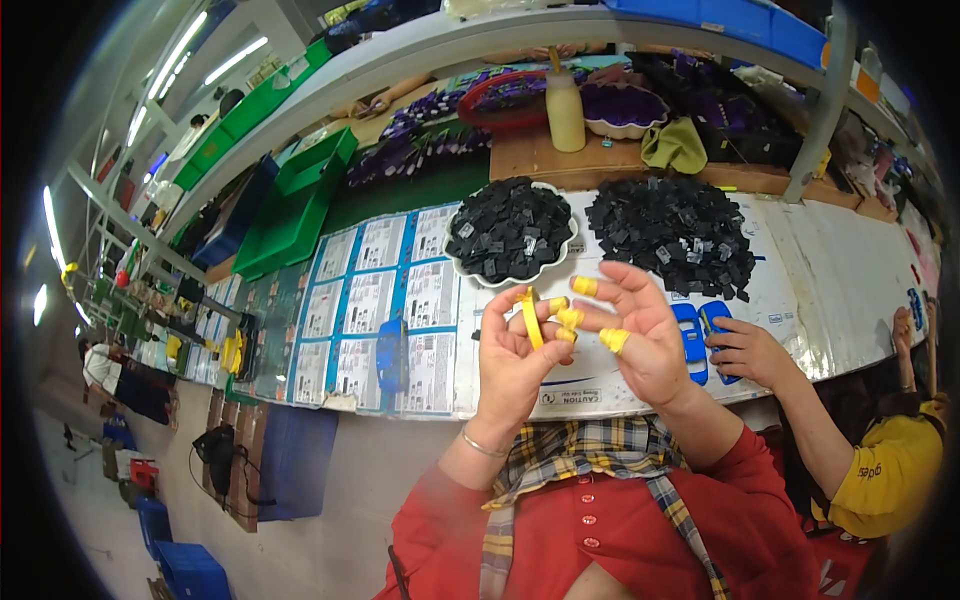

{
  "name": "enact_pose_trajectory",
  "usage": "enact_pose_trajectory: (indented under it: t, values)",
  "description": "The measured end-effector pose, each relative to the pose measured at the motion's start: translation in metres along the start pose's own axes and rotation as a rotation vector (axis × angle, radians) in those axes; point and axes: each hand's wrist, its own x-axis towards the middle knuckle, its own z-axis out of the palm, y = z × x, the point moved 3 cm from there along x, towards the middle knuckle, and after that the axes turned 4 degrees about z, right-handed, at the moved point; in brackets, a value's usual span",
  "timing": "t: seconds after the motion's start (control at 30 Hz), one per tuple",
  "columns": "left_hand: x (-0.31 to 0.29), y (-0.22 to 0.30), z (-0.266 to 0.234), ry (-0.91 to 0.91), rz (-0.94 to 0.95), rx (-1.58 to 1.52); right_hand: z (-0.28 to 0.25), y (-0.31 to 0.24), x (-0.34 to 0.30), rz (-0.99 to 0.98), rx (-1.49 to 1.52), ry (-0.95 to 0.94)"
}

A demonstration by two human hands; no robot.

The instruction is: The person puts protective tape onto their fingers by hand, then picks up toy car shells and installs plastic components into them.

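Observation:
Above the near edge of the table, my left hand (508, 362) is closed with a narrow yellow ring of tape (533, 318) between thumb and fingers. Yellow wraps cover several fingertips. Close beside it is my right hand (645, 345), palm turned inward and fingers apart; its thumb and fingers carry yellow wraps too. Nothing shows in its palm. Behind my hands stands a white scalloped bowl (458, 262) heaped with small black pieces (510, 228). A loose pile of similar black pieces (672, 235) lies to its right.
A co-worker's hand (750, 352) at the right touches blue car-shaped parts (692, 345). Another blue part (391, 358) lies left on printed label sheets (325, 310). Farther back are a green tray (290, 215), a bottle of pale yellow liquid (565, 115) and a metal shelf rail (400, 55).

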Motion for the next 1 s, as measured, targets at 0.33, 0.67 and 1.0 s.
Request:
enact_pose_trajectory:
  t: [0.33,0.67,1.0]
  values:
    - [-0.033,0.007,-0.011,-0.186,0.324,0.38,0.012,0.019,-0.017,0.427,0.382,-0.014]
    - [-0.023,0.006,-0.013,-0.117,0.136,0.187,0.015,0.024,-0.011,0.256,0.042,0.019]
    - [-0.031,0.005,-0.033,-0.145,0.287,0.386,0.017,0.035,-0.013,0.444,0.359,-0.002]
